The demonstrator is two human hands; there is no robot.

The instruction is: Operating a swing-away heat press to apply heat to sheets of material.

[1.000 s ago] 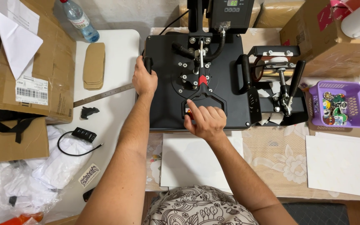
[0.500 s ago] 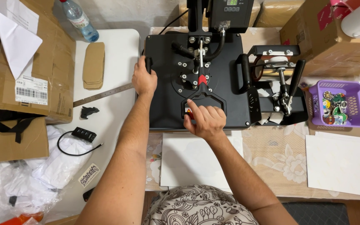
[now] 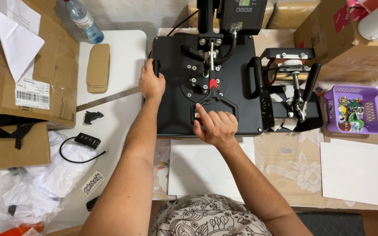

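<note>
The left hand (image 3: 152, 84) grips the press's (image 3: 180, 109) left edge, near the ruler (image 3: 108, 98). The right hand (image 3: 215, 126) wraps its handle (image 3: 215, 101), which points toward the person.

One black heat press (image 3: 206, 78) sits centre. Left of it: one plastic bottle (image 3: 83, 19), one steel ruler (image 3: 108, 98), one cardboard box (image 3: 33, 65). Right of it: one purple basket (image 3: 375, 126), one mug press (image 3: 292, 94). Two hands on the press.
</note>
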